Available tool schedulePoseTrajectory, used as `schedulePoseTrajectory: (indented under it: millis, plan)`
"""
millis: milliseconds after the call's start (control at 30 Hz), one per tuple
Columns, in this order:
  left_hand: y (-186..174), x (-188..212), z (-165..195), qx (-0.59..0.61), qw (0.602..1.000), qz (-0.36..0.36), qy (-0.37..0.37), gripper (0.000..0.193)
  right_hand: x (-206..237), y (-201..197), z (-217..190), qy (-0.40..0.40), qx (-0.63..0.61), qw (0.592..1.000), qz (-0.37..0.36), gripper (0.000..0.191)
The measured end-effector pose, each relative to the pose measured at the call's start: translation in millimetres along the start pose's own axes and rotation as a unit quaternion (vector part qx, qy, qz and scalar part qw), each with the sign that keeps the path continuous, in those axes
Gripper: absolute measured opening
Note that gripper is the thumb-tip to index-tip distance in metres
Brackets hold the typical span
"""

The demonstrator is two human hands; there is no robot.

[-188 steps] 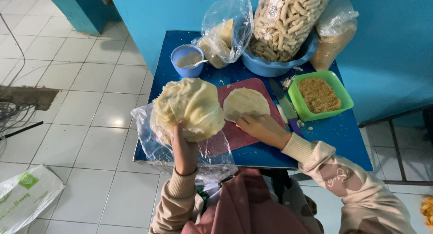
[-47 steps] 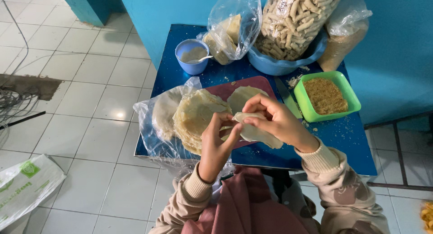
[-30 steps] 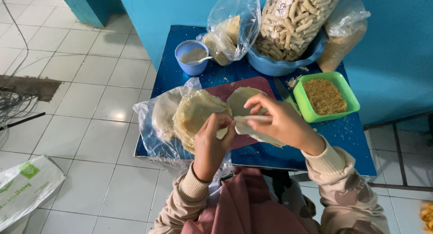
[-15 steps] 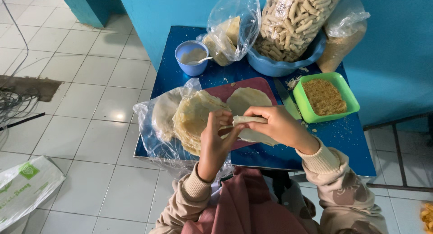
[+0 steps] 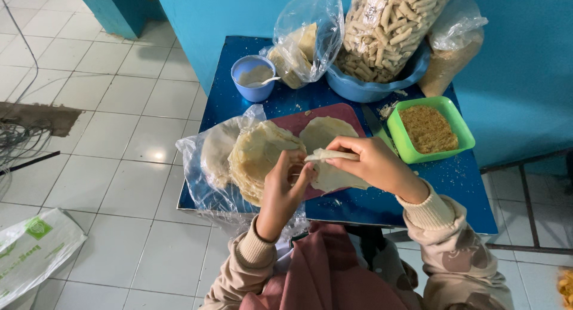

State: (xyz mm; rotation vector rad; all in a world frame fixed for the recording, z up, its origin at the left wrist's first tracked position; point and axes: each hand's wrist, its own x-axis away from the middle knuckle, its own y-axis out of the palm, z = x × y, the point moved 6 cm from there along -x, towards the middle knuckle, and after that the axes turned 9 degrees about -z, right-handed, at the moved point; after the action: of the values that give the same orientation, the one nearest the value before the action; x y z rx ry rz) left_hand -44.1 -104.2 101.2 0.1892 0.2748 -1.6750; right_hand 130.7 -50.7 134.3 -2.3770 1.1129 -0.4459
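Just above the near edge of the red cutting board [image 5: 334,116], a thin wrapper sheet [image 5: 332,174] hung pinched between both hands, its top edge running sideways from left hand [image 5: 285,190] to right hand [image 5: 373,165], both equally close.

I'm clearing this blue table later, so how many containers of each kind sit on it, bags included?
Clear plastic bags: 4, at and the wrapper bag
Blue bowls: 2, small and large
Green tubs: 1
Total: 7
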Motion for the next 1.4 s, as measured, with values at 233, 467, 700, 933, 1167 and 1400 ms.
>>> schedulePoseTrajectory:
  millis: [233, 467, 700, 933, 1167, 1400]
  plan:
    - [6.7, -0.3, -17.5, -0.029, 0.998, -0.046, -0.031, 0.023, -1.5, 6.8, 4.3, -0.02, -0.066, 0.997, -0.031, 0.02]
    - [4.0, -1.7, -41.0, 0.148, 0.982, -0.092, -0.067, 0.018, 2.8, 0.3, 1.2, 0.017, -0.004, 1.0, -0.025, 0.019]
    - [5.0, -0.9, -38.4, 0.062, 0.99, -0.085, -0.091, 0.022, 5.5, -3.0, -9.0, -0.022, 0.03, 0.999, -0.008, 0.019]
    - [7.9, -1.6, -43.5, 0.049, 0.99, -0.097, -0.094, 0.02, 5.0, -1.0, -11.2, 0.007, 0.039, 0.999, -0.021, 0.02]
    - [-3.3, 2.3, -17.2, -0.037, 0.999, -0.037, 0.005, 0.01, 6.7, -4.7, -19.0, -0.032, 0.081, 0.996, -0.002, 0.022]
    - [-3.4, 1.9, -17.3, -0.067, 0.997, -0.02, -0.037, 0.012, 3.6, 1.5, -10.0, 0.061, 0.084, 0.994, -0.045, 0.022]
